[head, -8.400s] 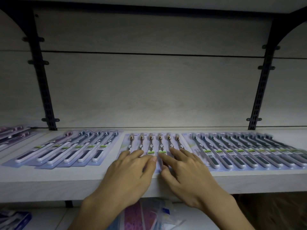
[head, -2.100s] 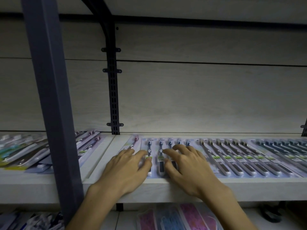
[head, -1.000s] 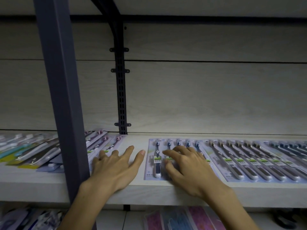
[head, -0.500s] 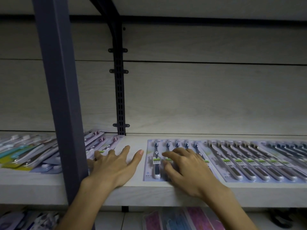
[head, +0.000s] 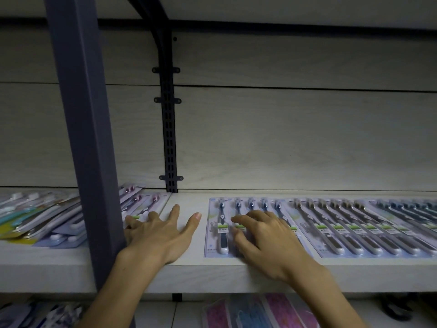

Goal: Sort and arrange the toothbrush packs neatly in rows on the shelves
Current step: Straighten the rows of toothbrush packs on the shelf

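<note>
At centre frame, left hand (head: 158, 235) lies spread, fingertips on the pink packs (head: 142, 207) at centre left, likely to draw them across; right hand (head: 264, 235) presses flat on the blue packs (head: 238, 223), steadying the row on the shelf (head: 212, 273).

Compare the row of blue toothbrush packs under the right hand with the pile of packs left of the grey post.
The row of blue toothbrush packs lies flat and parallel, edges squared to the shelf front; the pile of packs is fanned out, overlapping and angled. The row is one blue colour; the pile mixes teal, yellow and white. The right hand rests on the row; the left hand touches neither. Both sit on one pale wooden shelf.
</note>
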### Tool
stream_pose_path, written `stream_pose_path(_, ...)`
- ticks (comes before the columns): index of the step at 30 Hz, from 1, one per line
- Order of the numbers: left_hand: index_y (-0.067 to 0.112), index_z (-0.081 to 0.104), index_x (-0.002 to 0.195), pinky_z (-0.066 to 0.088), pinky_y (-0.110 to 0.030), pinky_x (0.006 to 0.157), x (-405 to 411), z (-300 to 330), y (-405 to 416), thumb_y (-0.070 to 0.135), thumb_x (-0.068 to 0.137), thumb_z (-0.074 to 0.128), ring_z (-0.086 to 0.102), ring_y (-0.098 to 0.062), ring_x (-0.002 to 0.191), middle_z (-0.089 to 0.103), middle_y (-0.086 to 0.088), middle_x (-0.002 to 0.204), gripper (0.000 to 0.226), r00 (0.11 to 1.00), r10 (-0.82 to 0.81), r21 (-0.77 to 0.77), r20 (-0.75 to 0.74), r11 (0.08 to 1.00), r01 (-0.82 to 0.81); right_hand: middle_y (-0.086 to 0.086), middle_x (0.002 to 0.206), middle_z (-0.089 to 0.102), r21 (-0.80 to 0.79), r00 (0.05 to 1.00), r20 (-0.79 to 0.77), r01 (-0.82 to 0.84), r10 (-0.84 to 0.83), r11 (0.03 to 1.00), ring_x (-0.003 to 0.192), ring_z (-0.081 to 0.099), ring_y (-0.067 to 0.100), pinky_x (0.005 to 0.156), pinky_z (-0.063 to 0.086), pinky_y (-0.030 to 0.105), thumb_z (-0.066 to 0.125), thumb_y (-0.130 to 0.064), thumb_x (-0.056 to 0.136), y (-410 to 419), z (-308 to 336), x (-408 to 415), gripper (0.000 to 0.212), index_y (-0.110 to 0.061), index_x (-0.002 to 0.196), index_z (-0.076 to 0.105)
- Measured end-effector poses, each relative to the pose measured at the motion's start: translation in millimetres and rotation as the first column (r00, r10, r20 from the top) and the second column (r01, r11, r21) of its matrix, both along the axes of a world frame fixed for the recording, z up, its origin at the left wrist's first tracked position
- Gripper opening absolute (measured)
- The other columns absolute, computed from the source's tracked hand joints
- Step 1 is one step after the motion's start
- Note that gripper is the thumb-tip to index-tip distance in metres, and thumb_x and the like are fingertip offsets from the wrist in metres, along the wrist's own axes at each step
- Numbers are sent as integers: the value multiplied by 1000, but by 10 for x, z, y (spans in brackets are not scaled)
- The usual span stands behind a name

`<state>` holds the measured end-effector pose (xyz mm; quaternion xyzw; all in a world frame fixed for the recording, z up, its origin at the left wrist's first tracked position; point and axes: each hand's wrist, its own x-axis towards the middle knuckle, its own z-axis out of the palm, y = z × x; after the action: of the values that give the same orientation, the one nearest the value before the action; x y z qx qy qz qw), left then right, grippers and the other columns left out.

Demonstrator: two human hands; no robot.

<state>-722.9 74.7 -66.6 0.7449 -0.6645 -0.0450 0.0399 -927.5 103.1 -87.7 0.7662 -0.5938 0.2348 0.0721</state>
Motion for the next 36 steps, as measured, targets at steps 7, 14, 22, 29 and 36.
stream_pose_path(7,43,-8,148,-9,-61,110,7,-32,-7,80,77,-4,-13,-50,139,-6,-12,159,80,999,-44,-63,5,997,44,-7,129,55,10,1000,-20,18,-18,1000,115,48,19,98,34,33,6,-61,73,17,40,25,77,-36,132,49)
stream_pose_path(14,45,-8,147,-7,-63,111,-20,-59,3,81,73,-7,-7,-48,141,1,-9,160,82,989,-142,-114,45,983,147,-3,134,52,-2,998,-56,40,-40,999,121,46,19,101,33,36,4,-63,74,68,131,48,79,-35,136,45)
stream_pose_path(22,45,-5,147,-1,-61,112,-154,-103,161,82,72,-6,-2,-45,142,10,-8,158,83,965,-248,-201,84,944,261,-1,132,54,-46,991,-82,105,-109,993,119,48,23,99,33,37,9,-63,76,265,145,59,75,-35,134,47)
stream_pose_path(29,45,-3,147,0,-59,114,-302,-59,439,80,73,-5,0,-42,143,10,-7,159,82,956,-280,-238,94,926,294,1,135,52,-20,990,-82,111,-112,994,123,46,25,102,33,39,29,-57,91,470,184,-76,53,-34,136,45)
stream_pose_path(36,43,4,147,4,-53,115,-589,-118,809,76,82,6,4,-34,144,13,-1,158,74,953,-294,-316,65,900,299,0,127,57,-54,992,-91,81,-86,995,118,50,25,98,36,36,13,-63,78,720,208,-371,71,-34,132,49)
